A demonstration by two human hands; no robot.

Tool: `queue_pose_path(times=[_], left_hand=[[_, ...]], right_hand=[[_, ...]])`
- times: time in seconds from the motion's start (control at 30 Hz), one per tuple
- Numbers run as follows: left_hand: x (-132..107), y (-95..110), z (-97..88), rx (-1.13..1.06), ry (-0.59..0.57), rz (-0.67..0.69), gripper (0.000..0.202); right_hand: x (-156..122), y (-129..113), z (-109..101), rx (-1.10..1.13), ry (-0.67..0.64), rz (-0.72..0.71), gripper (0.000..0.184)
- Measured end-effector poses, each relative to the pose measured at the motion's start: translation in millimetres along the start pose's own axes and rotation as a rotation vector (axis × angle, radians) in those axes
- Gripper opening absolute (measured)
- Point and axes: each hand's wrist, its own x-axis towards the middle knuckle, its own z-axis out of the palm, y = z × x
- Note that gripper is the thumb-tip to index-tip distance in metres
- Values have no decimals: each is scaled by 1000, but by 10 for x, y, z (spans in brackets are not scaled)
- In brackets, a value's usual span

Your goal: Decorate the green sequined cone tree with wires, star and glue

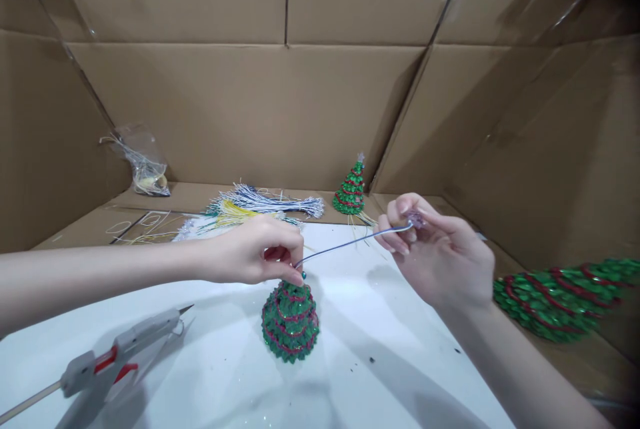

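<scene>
The left hand (274,249) has its grip narrowed on a green tree's (290,324) top, in from the table's (220,356) far edge; the right hand (443,252) pinches a sparkly ornament (417,218), a wire (355,241) (bluish, pale-ended) between them.

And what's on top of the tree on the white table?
The left hand hides the tip of the tree; a teal bead and bluish wire show beside the hand.

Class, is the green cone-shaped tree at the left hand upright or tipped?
Upright: the tree stands wide base down on the white table, narrow top at the left hand.
</scene>
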Motion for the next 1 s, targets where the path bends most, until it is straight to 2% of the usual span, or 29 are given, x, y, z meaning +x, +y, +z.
queue_pose_path(times=[0.13, 0.3, 0.4, 0.63, 0.87, 1.0], left_hand=[[25, 83, -85, -38, 10, -10, 13], [65, 210, -189, -132, 60, -40, 10], [57, 186, -155, -146, 59, -61, 12], [20, 41, -35, -61, -47, -89, 15], [48, 156, -173, -148, 49, -89, 19], [65, 194, -203, -134, 103, -77, 18]], right_hand=[[-8, -4, 24, -45, -6, -12, 5], [13, 17, 51, -135, -41, -40, 13], [40, 36, 69, -138, -59, -53, 20], [92, 112, 164, -189, -109, -122, 24], [142, 160, 202, -430, -148, -305, 25], [153, 153, 297, -573, -186, -350, 23]])
